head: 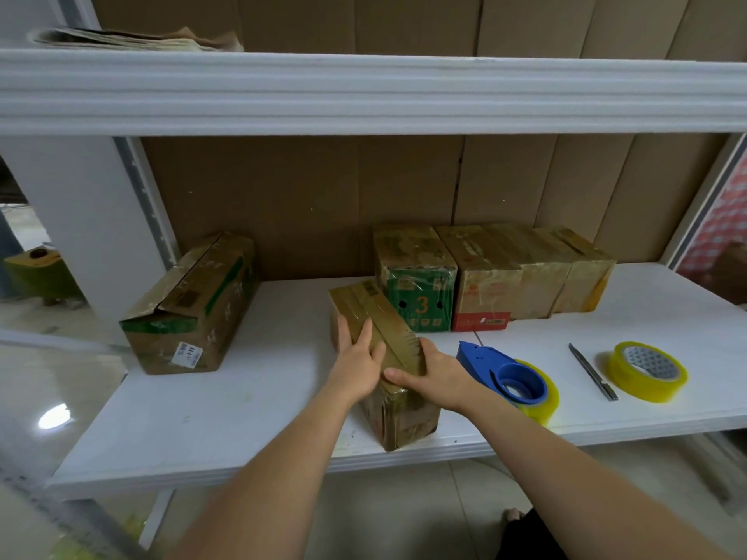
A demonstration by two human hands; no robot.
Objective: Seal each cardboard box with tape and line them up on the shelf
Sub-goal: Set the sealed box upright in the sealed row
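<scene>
The box I am working on (380, 357) lies near the front edge of the white shelf (242, 398), turned at an angle so its long top runs away from me toward the back left. Its top is glossy with tape. My left hand (357, 363) lies flat on the top face, fingers straight and spread, pointing away from me, pressing down on the taped seam. My right hand (430, 371) sits at the near right end of the same top, thumb stretched across the near corner and fingers curled over the right edge, so it holds the box from that side. The two hands nearly meet over the near end of the box; most of its length lies beyond and between them.

Just behind its far end stands a green box with a "3" (416, 284), first in a row touching a red-based box (485, 276) and further taped boxes (578, 272) along the back wall. Well to the left sits a larger box with loose flaps (190, 305), its top not closed. Just right of my right hand lies a blue tape dispenser (505, 373) loaded with yellowish tape, then a utility knife (592, 371), then a spare tape roll (648, 371), all near the shelf's front.
</scene>
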